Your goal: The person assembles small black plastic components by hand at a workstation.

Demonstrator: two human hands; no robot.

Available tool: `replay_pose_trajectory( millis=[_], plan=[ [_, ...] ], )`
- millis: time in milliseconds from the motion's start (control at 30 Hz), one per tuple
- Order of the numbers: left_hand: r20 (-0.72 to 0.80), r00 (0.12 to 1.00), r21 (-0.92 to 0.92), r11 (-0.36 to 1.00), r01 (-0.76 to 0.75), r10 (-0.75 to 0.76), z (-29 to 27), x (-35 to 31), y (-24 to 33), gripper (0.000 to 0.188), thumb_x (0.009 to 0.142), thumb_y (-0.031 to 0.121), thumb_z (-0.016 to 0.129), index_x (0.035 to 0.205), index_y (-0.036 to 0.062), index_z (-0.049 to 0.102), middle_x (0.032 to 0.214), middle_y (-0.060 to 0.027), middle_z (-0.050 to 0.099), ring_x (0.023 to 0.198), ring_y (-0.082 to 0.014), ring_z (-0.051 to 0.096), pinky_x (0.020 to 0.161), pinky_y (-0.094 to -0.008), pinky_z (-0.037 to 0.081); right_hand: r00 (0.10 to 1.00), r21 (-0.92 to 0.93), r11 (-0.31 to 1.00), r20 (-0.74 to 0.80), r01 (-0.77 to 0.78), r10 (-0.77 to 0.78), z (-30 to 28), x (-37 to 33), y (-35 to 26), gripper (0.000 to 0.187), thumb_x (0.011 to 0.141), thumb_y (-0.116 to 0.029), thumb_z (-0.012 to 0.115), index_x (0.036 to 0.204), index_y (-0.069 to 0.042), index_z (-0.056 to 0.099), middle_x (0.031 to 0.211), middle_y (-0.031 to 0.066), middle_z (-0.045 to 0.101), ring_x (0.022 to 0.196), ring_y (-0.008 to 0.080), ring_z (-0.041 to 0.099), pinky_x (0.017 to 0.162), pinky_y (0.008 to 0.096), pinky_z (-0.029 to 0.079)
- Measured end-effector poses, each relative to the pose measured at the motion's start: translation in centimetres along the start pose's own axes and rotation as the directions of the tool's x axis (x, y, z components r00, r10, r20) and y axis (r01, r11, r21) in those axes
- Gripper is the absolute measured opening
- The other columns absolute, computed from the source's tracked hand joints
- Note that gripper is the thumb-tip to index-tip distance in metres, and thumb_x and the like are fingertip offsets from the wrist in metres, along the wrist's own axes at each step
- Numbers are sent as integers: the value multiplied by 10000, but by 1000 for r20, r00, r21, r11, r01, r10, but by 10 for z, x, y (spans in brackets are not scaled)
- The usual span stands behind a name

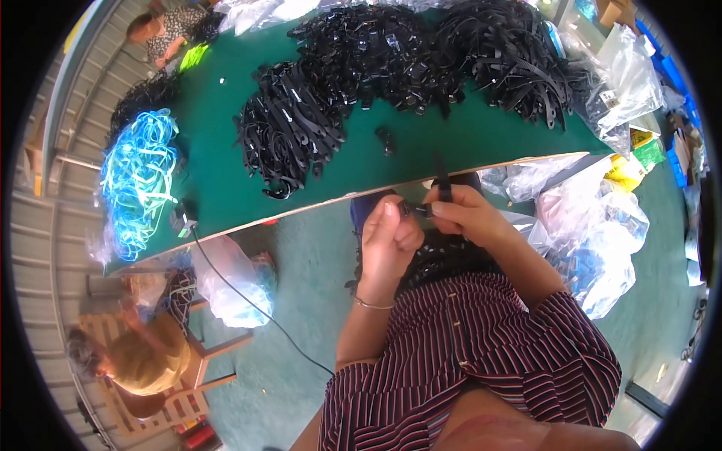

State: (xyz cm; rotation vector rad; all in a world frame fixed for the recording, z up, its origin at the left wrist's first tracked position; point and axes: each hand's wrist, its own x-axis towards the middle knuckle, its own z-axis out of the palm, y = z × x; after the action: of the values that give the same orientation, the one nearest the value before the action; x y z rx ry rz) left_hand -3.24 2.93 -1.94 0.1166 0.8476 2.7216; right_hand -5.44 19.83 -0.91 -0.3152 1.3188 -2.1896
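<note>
Just off the table's near edge, my two hands are close together. My right hand (468,216) is closed on a black strap (444,184), whose free end sticks up past the edge. Between thumb and bent fingers, my left hand (391,231) pinches a small black piece (404,209), perhaps a buckle; the fingers cover much of it. A short dark part shows in the gap between the hands. Below them, a heap of black pieces (444,257) lies in my lap. Beyond, a couple of small black pieces (386,140) sit on the green table (218,161).
Black strap bundles (289,128), a buckle pile (376,56) and more straps (511,60) cover the table's far side. Blue cords (143,180) lie left. A cable (259,308) hangs from the table. Plastic bags (594,233) stand right. Two people sit at left, one at far left.
</note>
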Motion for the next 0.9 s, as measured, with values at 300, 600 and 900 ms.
replay_pose_trajectory(
  millis=[300,600,900],
  plan=[
    [49,997,-100,992,71,-67,5,-8,-2,289,912,356,482,945,69,497,595,40,339,495,-67,276,461,-219,232,998,-63,997,-39,-55,52,3,-6,3,138,893,-125,505,962,-13,546,621,-68,417,519,10,342,452,180,237],
    [-76,997,156,988,8,4,4,-12,-13,221,924,280,478,958,63,499,594,57,330,500,-52,292,452,-211,238,998,-196,980,-62,-12,0,12,-12,1,119,868,-115,532,937,-19,540,663,-39,440,607,46,430,527,196,336],
    [-60,967,833,546,-90,249,-3,-16,-8,77,848,53,581,897,-3,559,724,-17,557,643,-52,483,565,-207,414,870,-464,757,66,460,-489,1,-8,14,63,780,-39,591,815,-40,538,920,42,468,772,120,471,668,239,387]
  ],
)
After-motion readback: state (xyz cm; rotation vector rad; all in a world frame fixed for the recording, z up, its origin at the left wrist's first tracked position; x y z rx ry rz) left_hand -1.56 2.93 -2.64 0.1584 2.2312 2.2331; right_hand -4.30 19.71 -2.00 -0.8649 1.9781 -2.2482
